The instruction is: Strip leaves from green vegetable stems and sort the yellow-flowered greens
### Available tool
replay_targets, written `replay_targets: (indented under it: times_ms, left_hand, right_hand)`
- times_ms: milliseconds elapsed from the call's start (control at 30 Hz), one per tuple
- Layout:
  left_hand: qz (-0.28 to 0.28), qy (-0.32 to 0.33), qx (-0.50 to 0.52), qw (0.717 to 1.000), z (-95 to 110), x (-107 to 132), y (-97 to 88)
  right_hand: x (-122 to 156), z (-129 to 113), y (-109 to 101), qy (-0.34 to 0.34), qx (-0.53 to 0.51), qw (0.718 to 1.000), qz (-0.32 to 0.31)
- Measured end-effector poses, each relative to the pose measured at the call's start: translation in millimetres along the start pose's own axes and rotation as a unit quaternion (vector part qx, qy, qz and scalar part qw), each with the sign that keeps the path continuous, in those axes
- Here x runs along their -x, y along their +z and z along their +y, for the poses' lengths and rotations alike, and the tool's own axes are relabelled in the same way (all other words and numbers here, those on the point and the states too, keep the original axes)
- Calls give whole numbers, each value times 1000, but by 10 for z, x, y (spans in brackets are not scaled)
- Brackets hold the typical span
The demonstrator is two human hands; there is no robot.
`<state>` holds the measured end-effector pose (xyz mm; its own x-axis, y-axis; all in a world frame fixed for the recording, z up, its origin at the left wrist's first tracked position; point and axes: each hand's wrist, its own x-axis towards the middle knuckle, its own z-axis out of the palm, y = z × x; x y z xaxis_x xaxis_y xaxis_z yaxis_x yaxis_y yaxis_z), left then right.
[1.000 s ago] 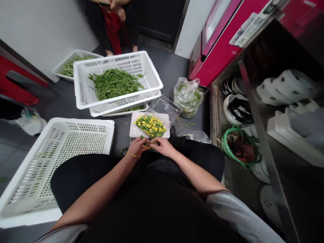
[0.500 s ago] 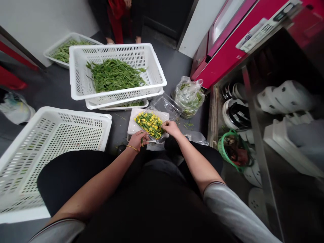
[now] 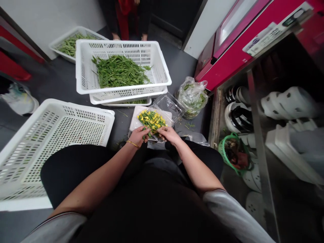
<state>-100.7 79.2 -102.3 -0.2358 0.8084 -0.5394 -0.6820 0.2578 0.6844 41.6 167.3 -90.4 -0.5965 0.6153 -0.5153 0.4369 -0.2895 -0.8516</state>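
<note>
Yellow-flowered green stems (image 3: 151,119) fill a clear plastic box (image 3: 164,123) in front of my knees. Its transparent lid (image 3: 173,103) stands open on the far side. Under the box is a white slab-like base (image 3: 135,114). My left hand (image 3: 138,136), with a yellow bracelet at the wrist, is closed on a few green stems (image 3: 144,132) by the box's near left edge. At the near right edge, my right hand (image 3: 169,134) has its fingertips pinched together; what is between them is too small to make out. The two hands are close together but apart.
A white basket of leafy greens (image 3: 118,72) stands on stacked baskets ahead, with a basket of pale green pods (image 3: 73,44) behind. Left is a big white basket (image 3: 76,131). A plastic bag of greens (image 3: 193,98), a green basket (image 3: 234,152) and a shelf of shoes (image 3: 238,116) are rightward.
My right hand has moved left and nearer to me, from the right side of the flowers towards my left hand. My left hand still holds green stems. The whole view has shifted slightly.
</note>
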Motion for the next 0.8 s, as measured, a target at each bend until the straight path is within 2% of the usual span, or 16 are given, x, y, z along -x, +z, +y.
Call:
replay_targets:
  times_ms: [67,133,200,233,300,367,433,500,567,667,733,800]
  left_hand:
    - [15,-11,49,999,59,-10,-60]
    - [14,-1,99,995,131,-14,-127]
    - [-6,27,130,991,205,2,-176]
    - [-18,41,137,990,238,19,-186]
    - [-36,63,132,989,285,58,-175]
    - [-41,83,120,988,295,82,-142]
    - [-31,87,109,990,265,72,-118]
    - [-2,71,86,994,203,26,-126]
    - [42,42,53,997,126,-42,-159]
    - [83,4,20,996,32,-150,-185]
    - [81,-6,22,996,9,-218,-149]
    - [59,1,45,997,20,-283,-79]
  right_hand:
    - [13,74,-97,-14,68,998,-3]
    - [-4,109,-223,-53,132,987,76]
    - [-51,92,-325,-93,224,954,176]
    - [-87,68,-345,-109,280,933,199]
    - [-178,9,-295,-132,394,890,186]
    - [-288,-42,-139,-142,480,854,142]
    - [-405,-71,42,-132,541,824,107]
    - [-509,-85,156,-109,578,805,82]
    - [-577,-100,156,-91,583,804,73]
    - [-577,-160,17,-111,542,828,91]
    - [-512,-218,-65,-155,515,838,90]
    - [-428,-268,-92,-196,517,831,67]
